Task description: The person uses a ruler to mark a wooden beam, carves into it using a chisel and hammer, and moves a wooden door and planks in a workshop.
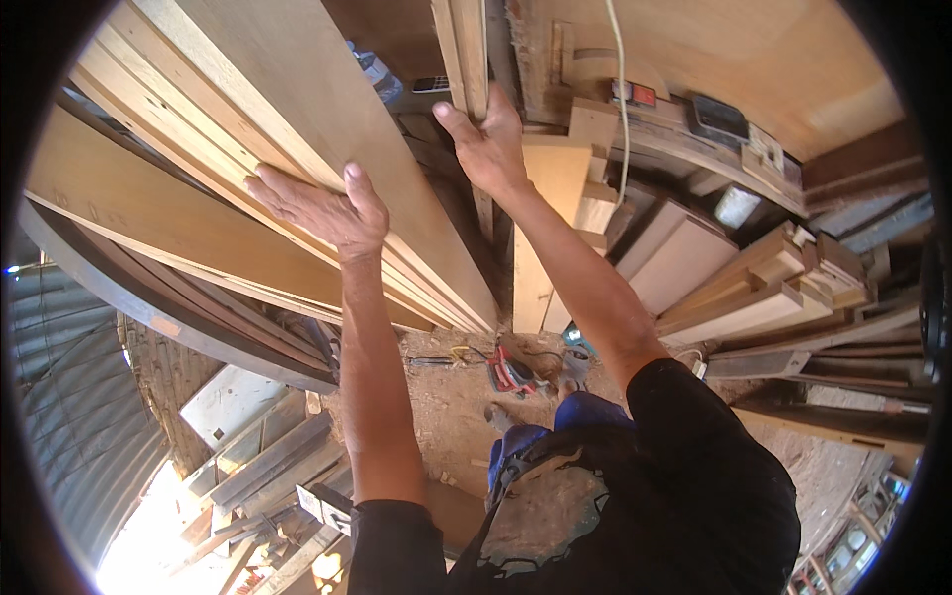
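We are laying our left hand (332, 210) flat along the edges of the stacked pale boards (188, 109), its thumb standing apart by the wide board (307, 89); it is enclosing nothing. Our right hand (493, 149) is touching the narrow wooden strips (466, 50), thumb standing clear on their left; palm and wood are hiding most of the fingers, so we cannot tell whether it is gripping.

The boards are leaning on our left, reaching toward the dirt floor (446, 416); the strips are standing just right of them. Since only a flat palm is bracing the stack here, we are risking a slide if its lower ends slip on loose dirt; a slack right hold could be tipping the strips. Near our feet (499, 416) a red-and-black power tool (511, 375) is lying, inviting a trip if we misstep. Farther right, piled timber (744, 312) is narrowing our footing.
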{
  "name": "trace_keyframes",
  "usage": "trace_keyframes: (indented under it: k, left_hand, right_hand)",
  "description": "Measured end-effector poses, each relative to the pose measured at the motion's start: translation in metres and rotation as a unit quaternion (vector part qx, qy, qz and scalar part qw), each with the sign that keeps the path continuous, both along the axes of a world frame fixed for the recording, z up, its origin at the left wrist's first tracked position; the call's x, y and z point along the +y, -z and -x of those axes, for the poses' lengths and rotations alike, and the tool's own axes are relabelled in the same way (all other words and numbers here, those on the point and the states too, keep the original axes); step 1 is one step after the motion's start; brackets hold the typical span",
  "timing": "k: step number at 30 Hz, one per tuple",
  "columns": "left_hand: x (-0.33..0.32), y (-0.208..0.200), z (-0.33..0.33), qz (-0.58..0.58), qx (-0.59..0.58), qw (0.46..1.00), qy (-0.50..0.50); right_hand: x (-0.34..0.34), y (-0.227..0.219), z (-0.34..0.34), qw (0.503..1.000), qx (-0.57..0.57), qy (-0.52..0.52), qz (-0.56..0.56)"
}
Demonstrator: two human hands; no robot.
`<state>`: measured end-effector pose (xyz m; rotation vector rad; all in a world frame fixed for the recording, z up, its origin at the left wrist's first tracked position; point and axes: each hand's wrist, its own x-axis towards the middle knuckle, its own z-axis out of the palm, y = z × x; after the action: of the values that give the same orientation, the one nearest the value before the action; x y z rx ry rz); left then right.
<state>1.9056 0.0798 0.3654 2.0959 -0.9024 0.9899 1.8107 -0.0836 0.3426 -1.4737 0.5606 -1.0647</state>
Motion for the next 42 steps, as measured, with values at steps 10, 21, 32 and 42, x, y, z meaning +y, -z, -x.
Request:
trace_keyframes:
  k: [10,21,32,42]
  left_hand:
    - [0.004,-0.001,0.001,0.021,0.039,0.999,-0.015]
    - [0.005,0.003,0.0,0.039,0.034,0.999,0.005]
    - [0.005,0.004,0.003,0.036,0.034,0.999,-0.019]
    - [0.004,-0.005,0.0,0.04,0.013,0.999,-0.007]
  right_hand:
    - [-0.016,0.019,-0.057,1.0,-0.004,-0.028,-0.003]
    - [-0.045,0.009,-0.067,0.998,0.031,-0.022,0.041]
    - [-0.015,0.125,-0.065,0.965,0.246,-0.089,0.022]
    - [-0.046,0.135,-0.117,0.916,0.398,0.005,0.05]
